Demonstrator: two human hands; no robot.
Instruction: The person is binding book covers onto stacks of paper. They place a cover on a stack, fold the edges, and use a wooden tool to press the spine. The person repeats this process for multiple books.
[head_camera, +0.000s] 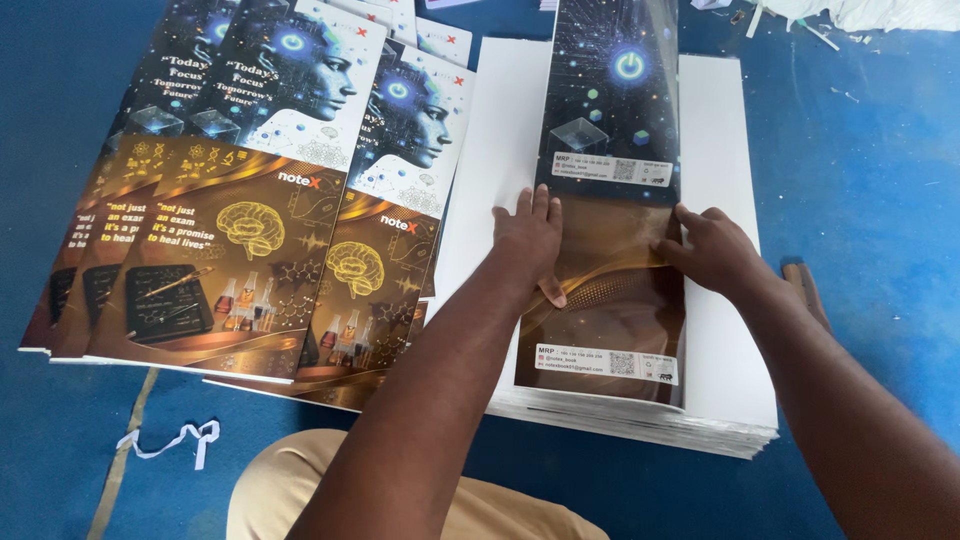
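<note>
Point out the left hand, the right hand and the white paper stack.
Left hand (528, 240): head view, on the back of the hand.
Right hand (712, 250): head view, on the back of the hand.
White paper stack (730, 330): head view, on the bare top sheet at the right.

A long printed cover sheet (610, 200) lies lengthwise on a stack of paper (725, 330) resting on the floor mat (870, 180), with the left hand (530, 235) pressing flat on the sheet's left edge and the right hand (712, 250) on its right edge. To the left of the stack, more printed covers (240, 250) lie fanned and overlapping on the mat, and a scrap of paper strip (175, 440) lies in front of them.
</note>
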